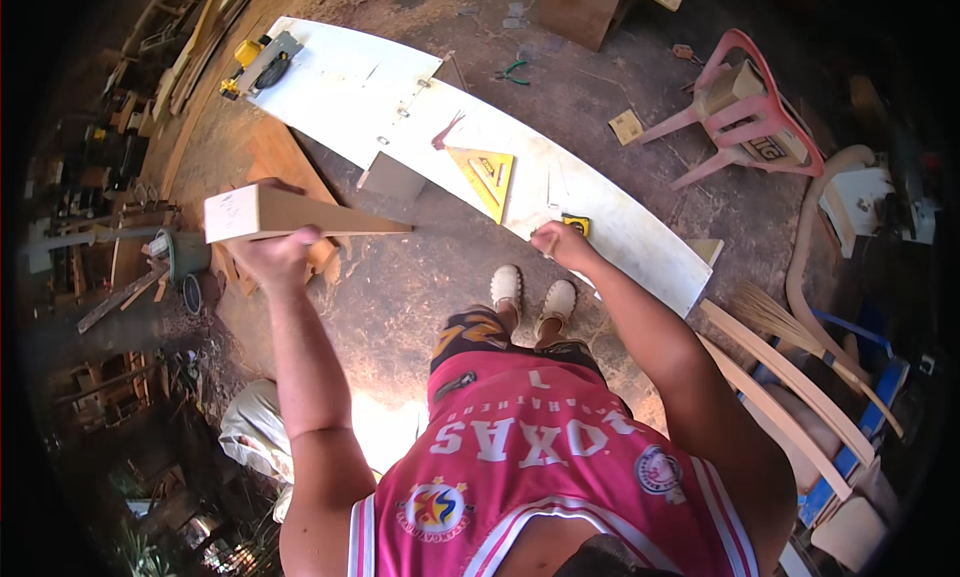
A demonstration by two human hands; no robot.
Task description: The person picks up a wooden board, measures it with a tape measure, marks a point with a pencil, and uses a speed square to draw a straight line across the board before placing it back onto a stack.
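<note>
My left hand (272, 261) is closed around a long piece of wood (325, 220). The wood is raised off to the left, its pale squared end nearest me and its far end pointing right. My right hand (563, 246) is at the near edge of a long white worktop (610, 192), fingers pinched together. Whatever those fingers hold, if anything, is too small to make out. Just beyond them a yellow and black tape measure (577, 223) lies on the worktop. A yellow triangular square (487, 180) rests farther left, beside a reddish-brown forked object (446, 133).
A yellow power saw (258, 65) stands at the worktop's far left end. Green-handled pliers (515, 73) lie on the floor behind. A pink plastic chair (735, 127) holds a box at the right. Long wooden strips (790, 362) and a broom (790, 317) are at the lower right.
</note>
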